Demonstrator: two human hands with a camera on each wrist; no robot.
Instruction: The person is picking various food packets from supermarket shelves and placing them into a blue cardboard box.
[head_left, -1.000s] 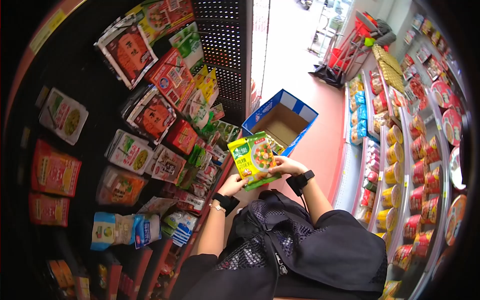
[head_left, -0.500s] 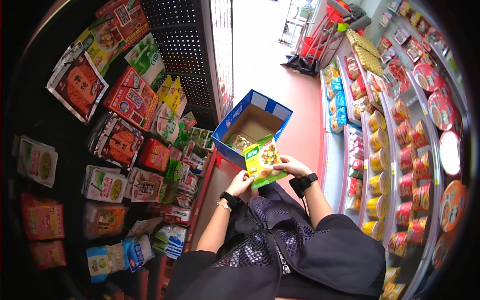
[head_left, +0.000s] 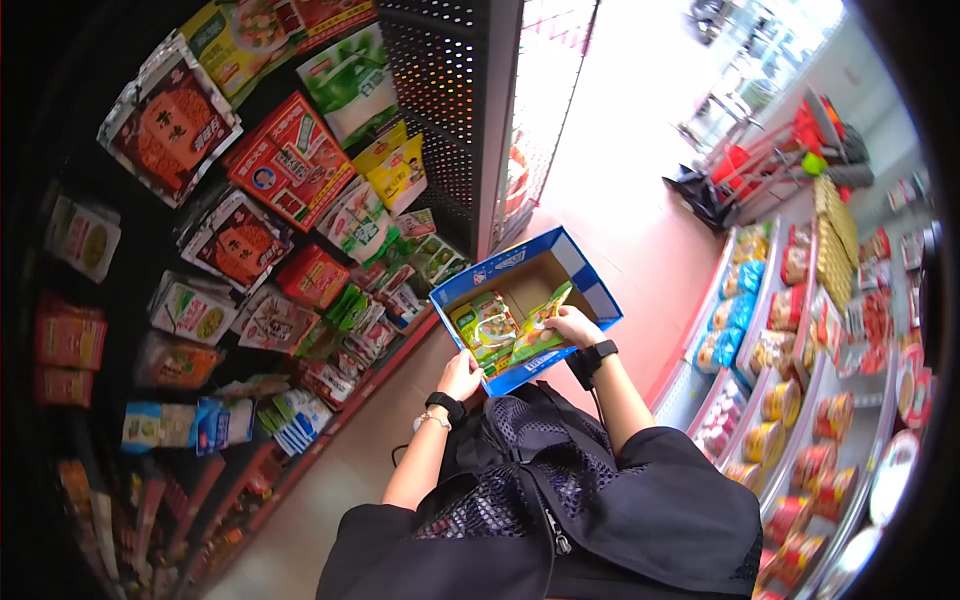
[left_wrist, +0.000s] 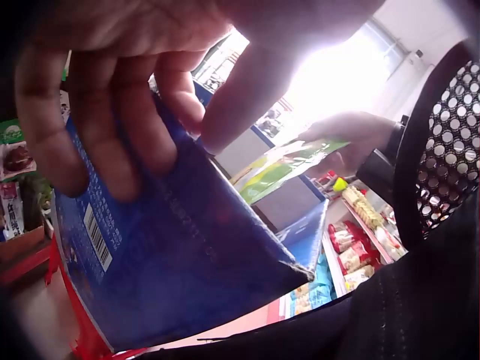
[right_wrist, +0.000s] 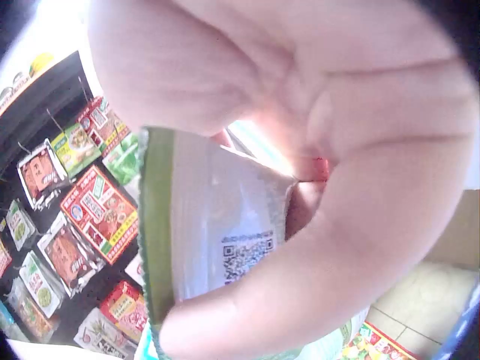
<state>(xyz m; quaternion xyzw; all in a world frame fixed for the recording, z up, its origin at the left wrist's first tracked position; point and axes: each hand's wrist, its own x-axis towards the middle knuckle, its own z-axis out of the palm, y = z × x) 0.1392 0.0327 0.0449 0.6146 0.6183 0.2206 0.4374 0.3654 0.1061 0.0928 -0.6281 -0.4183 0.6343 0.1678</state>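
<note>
Both grips are busy: left grip [head_left: 460, 377] closed on the edge of a blue box [left_wrist: 172, 281], right grip [head_left: 577, 327] pinching a green-and-yellow packet [head_left: 535, 337].
To my left stands a dark rack [head_left: 430, 85] hung with bagged foods [head_left: 290, 160]; to my right are rows of packaged cups [head_left: 780, 402]. Close before my body, the blue box has its mouth upward, and other packets [head_left: 488, 325], also green and yellow, lie inside it. The packet I hold is tilted, gripped by its upper part, its lower part down inside the box; whether it touches the others I cannot tell. Black bands [head_left: 602, 350] wrap both my wrists, and a bracelet [head_left: 432, 421] circles the left one. Near my left fingers [left_wrist: 142, 131] is a printed barcode [left_wrist: 97, 236]; my packet bears a QR code [right_wrist: 247, 255].
</note>
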